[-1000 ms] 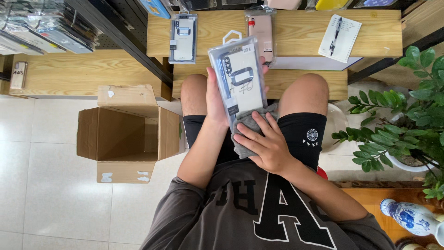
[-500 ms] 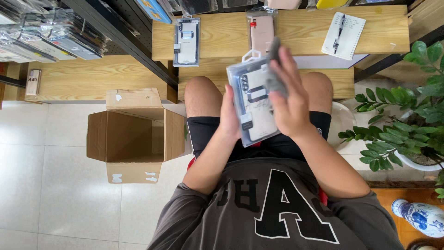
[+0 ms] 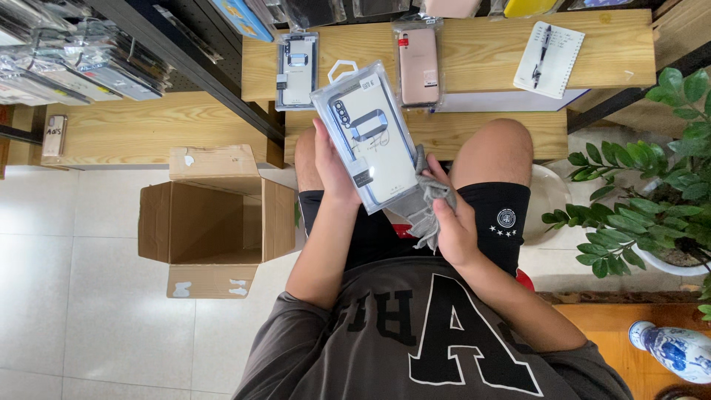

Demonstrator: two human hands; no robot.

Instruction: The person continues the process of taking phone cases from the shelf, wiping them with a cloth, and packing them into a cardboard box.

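Seated person, head view looking down at lap. Left hand [image 3: 335, 169], centre of frame, fingers wrapped round the left edge of a clear phone-case pack [image 3: 368, 135], holding it tilted up over the knees; pack sits upper centre, its hanger tab toward the bench. Right hand [image 3: 453, 222], just right of centre, fingers closed on a grey cloth [image 3: 424, 204]; cloth bunched against the lower right corner of the pack, touching it.

Progress, judged: wiping of this pack looks in hand, not finished. The pack is up in the hand, not set down or boxed. The cloth is at the pack's edge rather than across the face. Can't tell how much of the surface is clean; glare on the plastic.

Open cardboard box [image 3: 215, 221] on the floor, left of the legs, flaps out; the visible inside shows no items, so nothing looks packed there. Two more packs lie on the wooden bench [image 3: 474, 52] at top: a grey-white one [image 3: 296, 70] and a pink one [image 3: 418, 65], both apart from the hands. Notepad with pen [image 3: 549, 49] upper right on the bench. Rack of further packs [image 3: 74, 67] upper left. Plant [image 3: 652, 192] at the right edge, vase [image 3: 678, 352] lower right.
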